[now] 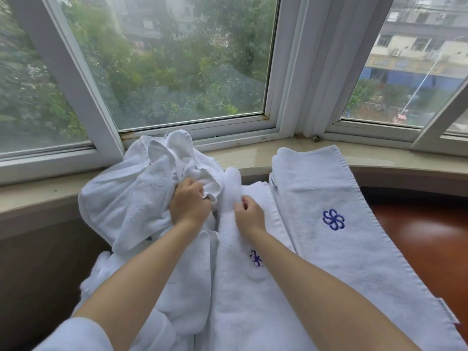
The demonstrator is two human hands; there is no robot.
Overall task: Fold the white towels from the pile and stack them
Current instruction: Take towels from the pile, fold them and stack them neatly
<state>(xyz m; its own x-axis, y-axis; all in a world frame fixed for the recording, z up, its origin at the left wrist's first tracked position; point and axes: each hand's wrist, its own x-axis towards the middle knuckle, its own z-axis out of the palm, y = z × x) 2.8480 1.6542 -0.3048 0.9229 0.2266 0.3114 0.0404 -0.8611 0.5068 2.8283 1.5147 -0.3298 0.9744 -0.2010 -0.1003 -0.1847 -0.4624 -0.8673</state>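
A loose white towel (240, 249) is laid lengthwise at the centre, between the two forearms, with a blue emblem partly covered by the right forearm. Its raised upper end is pinched by the right hand (247, 214), whose fingers are curled on the fabric. To its left, the crumpled pile of towels (131, 196) is heaped against the window sill (253, 153); a fold of this pile is gripped by the left hand (190, 202). The hands are held near each other but not touching. To the right, a folded towel stack (336, 224) is laid flat, touching the centre towel, on a reddish-brown surface (430, 236). A window frame (286, 72) is seen behind.
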